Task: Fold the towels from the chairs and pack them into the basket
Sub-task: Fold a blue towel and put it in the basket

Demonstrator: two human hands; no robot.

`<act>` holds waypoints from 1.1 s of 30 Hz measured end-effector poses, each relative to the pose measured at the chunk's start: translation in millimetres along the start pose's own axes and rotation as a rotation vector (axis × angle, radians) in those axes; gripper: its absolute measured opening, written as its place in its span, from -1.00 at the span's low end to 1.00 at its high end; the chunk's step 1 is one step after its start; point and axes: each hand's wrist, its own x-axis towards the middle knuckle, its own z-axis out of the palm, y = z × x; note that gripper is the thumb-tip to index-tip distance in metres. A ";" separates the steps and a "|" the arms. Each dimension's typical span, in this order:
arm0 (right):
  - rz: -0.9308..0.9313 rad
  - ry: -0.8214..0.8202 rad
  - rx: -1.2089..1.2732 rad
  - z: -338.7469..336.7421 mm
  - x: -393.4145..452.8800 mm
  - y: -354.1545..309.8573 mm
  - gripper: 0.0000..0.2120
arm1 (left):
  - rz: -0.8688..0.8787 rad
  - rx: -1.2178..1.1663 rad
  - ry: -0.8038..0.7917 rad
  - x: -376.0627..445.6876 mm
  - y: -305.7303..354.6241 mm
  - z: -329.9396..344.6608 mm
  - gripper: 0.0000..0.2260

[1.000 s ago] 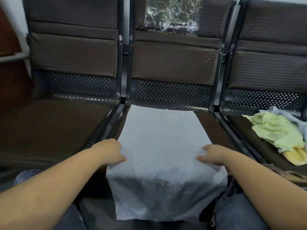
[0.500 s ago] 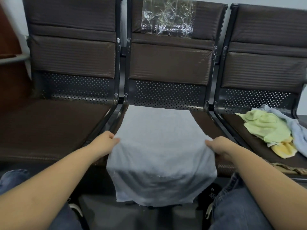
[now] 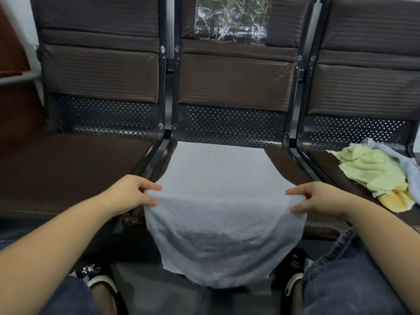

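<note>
A pale grey towel (image 3: 222,201) lies spread over the middle chair's seat (image 3: 281,164), its near part hanging over the front edge. My left hand (image 3: 134,193) pinches the towel's left edge and my right hand (image 3: 318,198) pinches its right edge, both at the seat's front. A heap of towels rests on the right chair: a green one (image 3: 368,169), a yellow one (image 3: 396,200) and a light blue one (image 3: 409,164). No basket is in view.
Three joined brown chairs stand in a row with black metal frames (image 3: 168,87) between them. The left chair's seat (image 3: 68,169) is bare. Clear plastic film (image 3: 231,21) sticks to the middle backrest. My knees and dark shoes (image 3: 293,269) are below the towel.
Both hands have drawn the towel's edges up and toward me, lifting a fold across it. The hanging part is shorter than before.
</note>
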 end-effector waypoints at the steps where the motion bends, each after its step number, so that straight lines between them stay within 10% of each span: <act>1: 0.002 0.029 -0.074 0.4 0.2 -1.7 -0.46 | 0.011 0.067 0.028 0.0 1.9 1.5 -0.69; 8: -0.072 0.300 -0.221 -2.2 -6.6 -12.2 -0.91 | 0.195 0.405 0.208 -2.3 7.7 -6.4 -0.91; 13: -0.110 0.320 0.253 -7.3 -14.2 -4.8 -0.79 | 0.243 0.035 0.277 -6.0 3.1 -23.1 -0.83; 20: -0.057 0.184 0.491 -8.2 -10.5 1.0 -0.76 | -0.028 -0.479 -0.097 -15.1 4.8 -33.5 -0.76; 33: -0.049 0.545 0.005 23.5 57.8 -34.5 -0.79 | 0.119 0.102 0.258 66.8 19.4 9.5 -0.75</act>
